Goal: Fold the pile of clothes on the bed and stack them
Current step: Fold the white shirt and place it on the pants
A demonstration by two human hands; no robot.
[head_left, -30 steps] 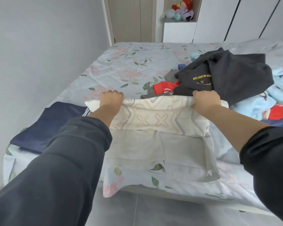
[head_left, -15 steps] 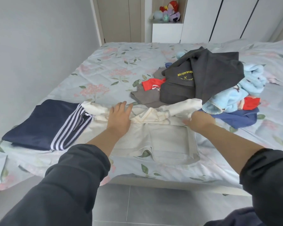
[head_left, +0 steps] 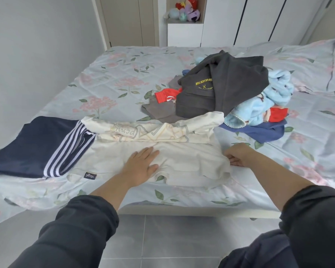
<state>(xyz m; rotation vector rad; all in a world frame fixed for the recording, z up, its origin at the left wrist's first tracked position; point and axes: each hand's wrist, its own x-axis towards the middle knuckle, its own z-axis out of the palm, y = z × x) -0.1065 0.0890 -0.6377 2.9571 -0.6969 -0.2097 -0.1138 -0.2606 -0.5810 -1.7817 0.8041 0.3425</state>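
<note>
Head view looks down on the cream cotton garment with faint grey and peach print (head_left: 159,144), spread near the front edge of the floral-sheeted bed (head_left: 108,82), straight ahead of the person. Its long axis runs left to right across the view, and the far part is already turned back toward the person, so the printed band lies along the top. The left hand (head_left: 141,166) rests flat on the plain middle of the cloth, fingers spread and palm down. The right hand (head_left: 238,154) sits at the garment's right edge, fingers curled in and seemingly pinching the cloth there, though the exact grip is partly hidden under the knuckles. That right edge is the relation the coming move likely turns on: with the long axis crosswise, the next fold would probably carry the right end over toward the left, the flat hand serving as the crease line. The right hand is the nearer one to that free end. A folded navy garment with white side stripes (head_left: 37,146) lies just beside the cream piece on the left, its striped edge touching or slightly overlapping it. Behind, the unfolded pile topped by a dark grey sweatshirt with yellow lettering (head_left: 220,84) waits, close to the cream garment's far edge
</note>
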